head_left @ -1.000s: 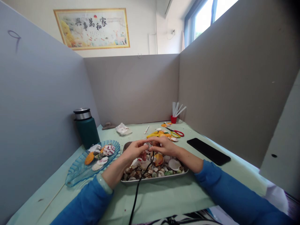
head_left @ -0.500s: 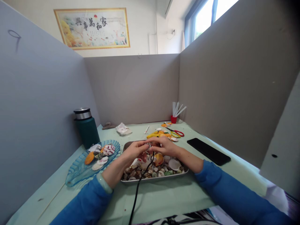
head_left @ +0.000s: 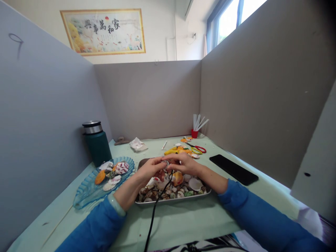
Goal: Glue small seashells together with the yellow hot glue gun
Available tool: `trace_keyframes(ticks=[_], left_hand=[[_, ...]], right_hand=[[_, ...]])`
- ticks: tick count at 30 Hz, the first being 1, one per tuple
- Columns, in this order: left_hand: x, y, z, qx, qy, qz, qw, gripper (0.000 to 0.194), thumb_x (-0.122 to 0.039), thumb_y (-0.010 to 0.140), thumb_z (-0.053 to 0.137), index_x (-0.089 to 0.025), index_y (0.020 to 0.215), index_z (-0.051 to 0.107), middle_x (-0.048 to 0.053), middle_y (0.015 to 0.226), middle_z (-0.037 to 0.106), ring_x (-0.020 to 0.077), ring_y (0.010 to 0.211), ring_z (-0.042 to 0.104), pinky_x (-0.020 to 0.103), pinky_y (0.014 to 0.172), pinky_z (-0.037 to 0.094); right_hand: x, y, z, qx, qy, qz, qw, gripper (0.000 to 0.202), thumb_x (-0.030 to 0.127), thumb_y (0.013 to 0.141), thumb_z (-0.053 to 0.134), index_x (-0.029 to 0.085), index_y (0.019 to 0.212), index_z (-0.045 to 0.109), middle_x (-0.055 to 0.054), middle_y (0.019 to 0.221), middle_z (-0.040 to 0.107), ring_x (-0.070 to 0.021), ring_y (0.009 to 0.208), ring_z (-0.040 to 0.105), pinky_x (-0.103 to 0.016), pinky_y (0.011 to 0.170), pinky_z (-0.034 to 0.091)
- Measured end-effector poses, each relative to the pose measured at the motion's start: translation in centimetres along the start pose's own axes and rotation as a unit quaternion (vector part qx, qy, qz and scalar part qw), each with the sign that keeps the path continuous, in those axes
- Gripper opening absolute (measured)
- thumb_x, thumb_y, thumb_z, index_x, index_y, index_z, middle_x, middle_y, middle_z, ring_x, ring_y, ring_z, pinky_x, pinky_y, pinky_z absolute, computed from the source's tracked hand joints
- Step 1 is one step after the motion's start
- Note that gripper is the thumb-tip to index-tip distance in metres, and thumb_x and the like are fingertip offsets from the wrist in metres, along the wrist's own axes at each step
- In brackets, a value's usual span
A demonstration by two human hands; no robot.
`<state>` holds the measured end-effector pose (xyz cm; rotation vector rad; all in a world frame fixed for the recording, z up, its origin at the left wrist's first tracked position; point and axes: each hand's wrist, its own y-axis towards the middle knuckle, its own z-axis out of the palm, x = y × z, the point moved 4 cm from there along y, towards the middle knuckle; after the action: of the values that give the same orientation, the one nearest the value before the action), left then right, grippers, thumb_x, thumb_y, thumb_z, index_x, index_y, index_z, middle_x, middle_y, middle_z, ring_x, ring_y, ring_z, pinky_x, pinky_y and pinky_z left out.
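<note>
My left hand (head_left: 151, 168) and right hand (head_left: 185, 163) have fingers pinched together on a small piece (head_left: 167, 162) — above the tray (head_left: 175, 200).

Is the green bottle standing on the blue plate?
No, the green bottle stands on the table, behind the blue plate.

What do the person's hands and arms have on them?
The left hand and right hand are both bare, no gloves. Both arms wear long blue sleeves, and a pale green band shows at the left wrist.
</note>
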<state>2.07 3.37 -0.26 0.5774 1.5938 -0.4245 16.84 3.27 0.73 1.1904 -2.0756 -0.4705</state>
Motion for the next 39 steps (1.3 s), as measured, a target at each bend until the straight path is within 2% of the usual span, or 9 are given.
trace_keyframes(ticks=[11, 20, 28, 33, 39], left_hand=[[0.32, 0.14, -0.12, -0.003, 0.019, -0.004, 1.0, 0.028, -0.037, 0.073, 0.061, -0.013, 0.088, 0.059, 0.001, 0.065, 0.057, 0.0083, 0.044, 0.05, 0.022, 0.044, 0.039], [0.02, 0.05, -0.18, -0.032, 0.006, 0.0, 0.999, 0.049, -0.039, 0.07, 0.066, -0.014, 0.111, 0.056, -0.003, 0.058, 0.053, 0.009, 0.046, 0.05, 0.022, 0.047, 0.041], [0.39, 0.19, -0.69, -0.044, -0.001, -0.006, 0.999, 0.048, -0.042, 0.069, 0.066, -0.015, 0.109, 0.058, -0.001, 0.06, 0.054, 0.009, 0.046, 0.05, 0.022, 0.048, 0.04], [0.33, 0.14, -0.47, -0.027, -0.013, -0.003, 1.0, 0.045, -0.039, 0.07, 0.065, -0.014, 0.107, 0.059, -0.001, 0.058, 0.054, 0.0092, 0.045, 0.049, 0.022, 0.048, 0.039], [0.06, 0.01, -0.3, -0.029, -0.005, -0.012, 0.999, 0.042, -0.038, 0.068, 0.066, -0.013, 0.102, 0.061, 0.0, 0.059, 0.055, 0.0091, 0.045, 0.049, 0.023, 0.048, 0.039]], right_hand=[[-0.19, -0.03, 0.08, 0.006, 0.013, -0.005, 1.0, 0.042, 0.042, 0.083, 0.057, 0.015, 0.116, 0.057, 0.006, 0.054, 0.046, -0.0064, 0.048, 0.039, -0.017, 0.05, 0.031], [0.02, -0.01, 0.06, 0.007, 0.002, 0.017, 1.0, 0.039, 0.033, 0.087, 0.053, 0.015, 0.121, 0.053, 0.006, 0.055, 0.044, -0.0072, 0.05, 0.039, -0.017, 0.052, 0.032], [-0.18, -0.11, 0.07, 0.003, 0.003, 0.02, 1.0, 0.04, 0.033, 0.087, 0.052, 0.015, 0.122, 0.052, 0.006, 0.057, 0.044, -0.0068, 0.05, 0.038, -0.017, 0.051, 0.031], [-0.06, -0.1, 0.03, 0.005, 0.02, 0.018, 1.0, 0.042, 0.035, 0.085, 0.055, 0.014, 0.122, 0.052, 0.006, 0.056, 0.047, -0.007, 0.05, 0.041, -0.017, 0.051, 0.033], [0.14, -0.05, 0.01, 0.012, 0.028, 0.01, 0.999, 0.043, 0.037, 0.085, 0.055, 0.013, 0.121, 0.053, 0.006, 0.055, 0.044, -0.0063, 0.048, 0.038, -0.017, 0.05, 0.032]])
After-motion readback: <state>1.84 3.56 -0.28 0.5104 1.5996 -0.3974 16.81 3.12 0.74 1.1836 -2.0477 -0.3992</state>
